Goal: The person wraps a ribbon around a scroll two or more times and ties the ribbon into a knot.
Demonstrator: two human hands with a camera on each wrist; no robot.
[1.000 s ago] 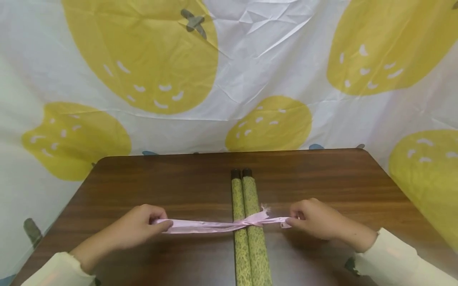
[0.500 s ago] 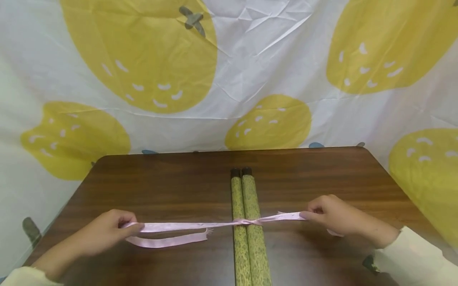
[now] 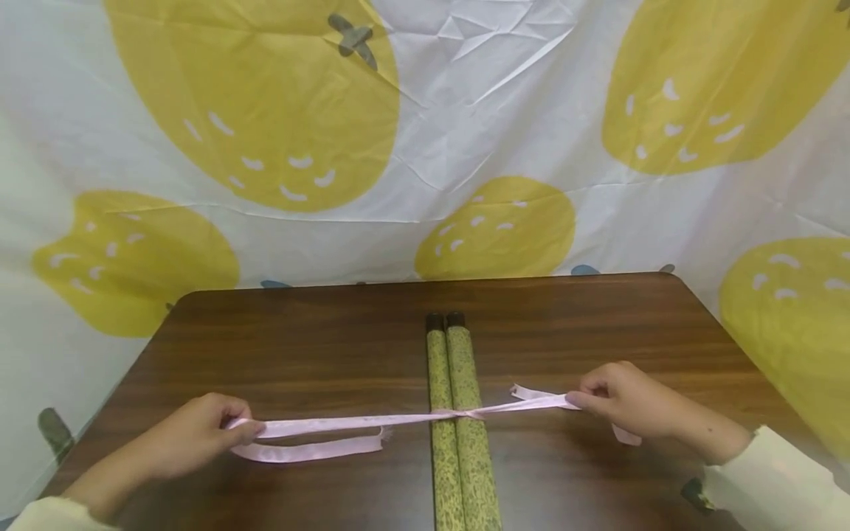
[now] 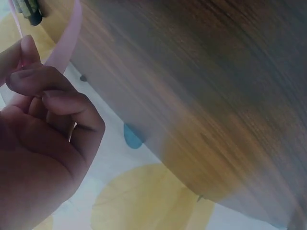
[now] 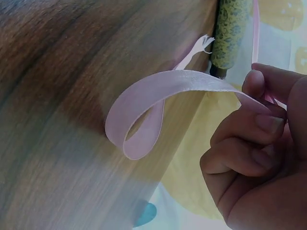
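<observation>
Two green-yellow patterned scrolls (image 3: 473, 442) with dark end caps lie side by side on the table. A pink ribbon (image 3: 345, 423) crosses over both, twisted together on top of them and drawn taut to either side. My left hand (image 3: 192, 435) pinches its left part between thumb and finger, and a frayed tail hangs back toward the scrolls. On the other side my right hand (image 3: 637, 402) pinches the right part. In the right wrist view the ribbon's loose end (image 5: 148, 96) curls in a loop below the fingers. The ribbon's underside beneath the scrolls is hidden.
The brown wooden table (image 3: 299, 332) has rounded far corners. Behind it hangs a white cloth (image 3: 332, 243) printed with yellow fruit, which also shows at both sides.
Both hands have moved apart, the left hand leftward and the right hand rightward. The ribbon has tightened into a small twist over the scrolls, and its loose tails have swung outward.
</observation>
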